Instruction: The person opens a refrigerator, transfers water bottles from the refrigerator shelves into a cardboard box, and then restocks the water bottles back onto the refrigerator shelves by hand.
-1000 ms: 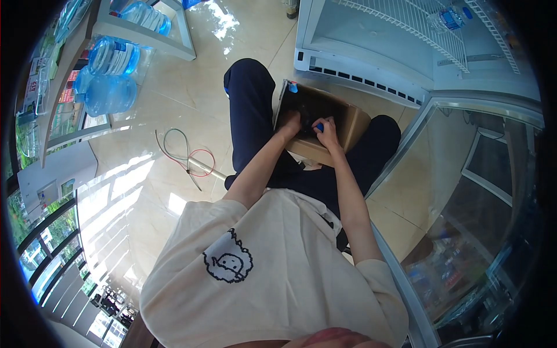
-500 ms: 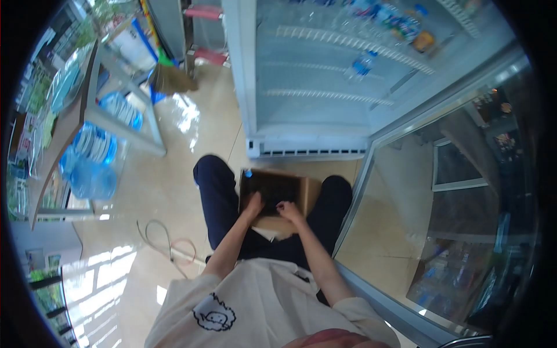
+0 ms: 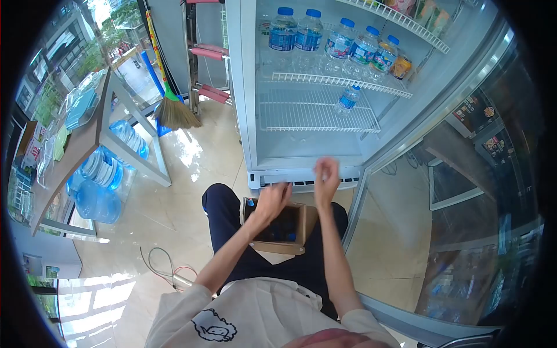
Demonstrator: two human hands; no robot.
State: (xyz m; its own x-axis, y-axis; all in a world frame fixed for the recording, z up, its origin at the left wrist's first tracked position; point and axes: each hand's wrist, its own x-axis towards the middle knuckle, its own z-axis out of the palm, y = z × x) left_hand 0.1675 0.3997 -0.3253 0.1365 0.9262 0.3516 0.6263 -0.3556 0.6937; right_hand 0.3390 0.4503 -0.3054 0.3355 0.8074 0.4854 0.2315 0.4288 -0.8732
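An open cardboard box (image 3: 278, 248) rests between my knees, with dark contents and a few blue spots inside. Above its far left side, my left hand (image 3: 271, 204) is closed, and a small dark bit shows at its fingertips; what it grips is hard to make out. My right hand (image 3: 326, 178), raised in front of the fridge's (image 3: 307, 148) base, has curled fingers blurred by motion, and anything in them is hidden. On the fridge's lower rack (image 3: 301, 113) stands a small blue-capped water bottle (image 3: 348, 98). Several larger water bottles (image 3: 309, 32) line the shelf above.
The open glass door (image 3: 400, 232) extends along my right. To the left are a table (image 3: 75, 139) with large water jugs (image 3: 98, 200) under it, and a broom (image 3: 176, 113). A ladder (image 3: 210, 52) stands beside the fridge. Loose cables (image 3: 165, 269) lie on the floor.
Both my hands have come up out of the box, the right going farther toward the fridge. The view has tilted up, showing more of the shelves.
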